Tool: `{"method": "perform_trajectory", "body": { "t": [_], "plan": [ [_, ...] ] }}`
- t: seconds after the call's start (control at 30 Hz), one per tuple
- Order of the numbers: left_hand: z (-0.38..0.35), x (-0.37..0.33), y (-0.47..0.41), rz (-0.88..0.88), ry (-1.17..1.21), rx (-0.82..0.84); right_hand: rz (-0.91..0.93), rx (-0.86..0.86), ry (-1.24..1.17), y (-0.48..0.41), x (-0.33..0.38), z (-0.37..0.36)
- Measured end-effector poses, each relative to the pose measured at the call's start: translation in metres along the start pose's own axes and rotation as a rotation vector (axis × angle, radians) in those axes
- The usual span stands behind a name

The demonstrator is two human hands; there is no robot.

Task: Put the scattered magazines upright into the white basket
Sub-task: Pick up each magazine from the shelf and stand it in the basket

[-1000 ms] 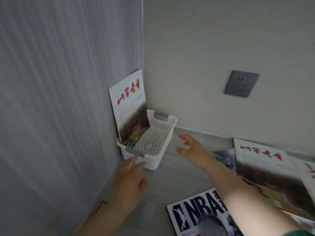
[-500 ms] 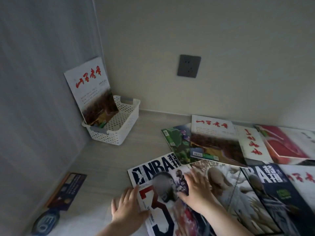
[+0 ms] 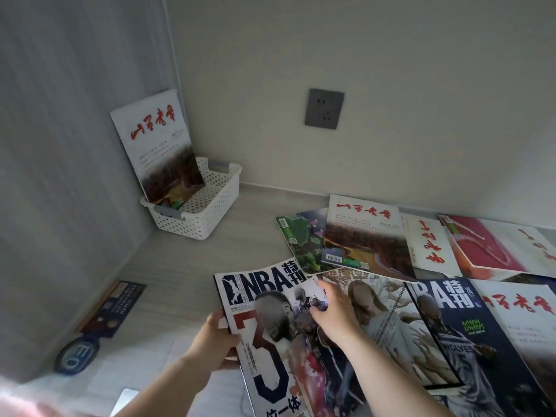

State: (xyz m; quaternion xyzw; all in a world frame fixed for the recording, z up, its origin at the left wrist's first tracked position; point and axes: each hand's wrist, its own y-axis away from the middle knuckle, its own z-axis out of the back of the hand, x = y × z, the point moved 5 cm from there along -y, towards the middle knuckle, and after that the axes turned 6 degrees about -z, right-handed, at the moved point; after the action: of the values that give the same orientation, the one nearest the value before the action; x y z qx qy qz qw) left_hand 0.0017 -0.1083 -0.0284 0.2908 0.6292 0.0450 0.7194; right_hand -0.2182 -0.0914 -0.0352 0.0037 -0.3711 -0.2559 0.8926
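Observation:
The white basket (image 3: 207,218) stands in the far left corner. One white magazine with red script (image 3: 156,145) stands upright in it, leaning on the left wall. Several magazines lie scattered on the pale surface at right. Nearest is an NBA magazine with a big red 3 (image 3: 264,323). My left hand (image 3: 215,338) grips its left edge, fingers curled round it. My right hand (image 3: 334,314) rests on the cover with fingers spread flat. Beside it lie a magazine with a pale-haired figure (image 3: 388,320) and a second NBA issue (image 3: 451,323).
A grey wall socket (image 3: 324,108) sits on the back wall. A dark leaflet (image 3: 112,308) and a round blue badge (image 3: 76,355) lie along the left wall. More magazines, green (image 3: 301,239), white and red (image 3: 496,245), lie at the back right.
Both hands came back from the basket to the NBA magazine. My left hand now grips its left edge, where half a second ago it only lay at that edge.

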Motion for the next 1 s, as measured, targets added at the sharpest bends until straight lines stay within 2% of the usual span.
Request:
{"method": "perform_trajectory", "body": {
  "t": [0.17,0.27,0.37,0.47,0.53,0.7,0.8,1.0],
  "plan": [
    [0.013,-0.03,0.009,-0.244,-0.021,0.01,-0.204,0.074,-0.381,-0.008,-0.001,0.005],
    [0.029,-0.049,0.017,-0.385,-0.062,0.018,-0.288,0.177,-0.415,-0.012,0.004,0.005],
    [0.046,-0.069,0.022,-0.496,-0.058,0.02,-0.269,0.275,-0.328,-0.015,0.023,0.0],
    [0.062,-0.087,0.022,-0.58,-0.072,-0.021,-0.137,0.318,-0.44,-0.021,0.057,-0.002],
    [0.074,-0.101,0.022,-0.655,-0.124,-0.065,-0.093,0.279,-0.503,-0.027,0.078,0.004],
    [0.102,-0.138,0.017,-0.788,-0.203,-0.237,-0.017,0.218,-0.488,-0.046,0.134,0.03],
    [0.117,-0.164,0.008,-0.85,-0.164,-0.326,0.025,0.126,-0.504,-0.06,0.17,0.052],
    [0.141,-0.218,-0.01,-1.009,0.013,-0.504,0.237,-0.102,-0.574,-0.095,0.26,0.084]
  ]
}}
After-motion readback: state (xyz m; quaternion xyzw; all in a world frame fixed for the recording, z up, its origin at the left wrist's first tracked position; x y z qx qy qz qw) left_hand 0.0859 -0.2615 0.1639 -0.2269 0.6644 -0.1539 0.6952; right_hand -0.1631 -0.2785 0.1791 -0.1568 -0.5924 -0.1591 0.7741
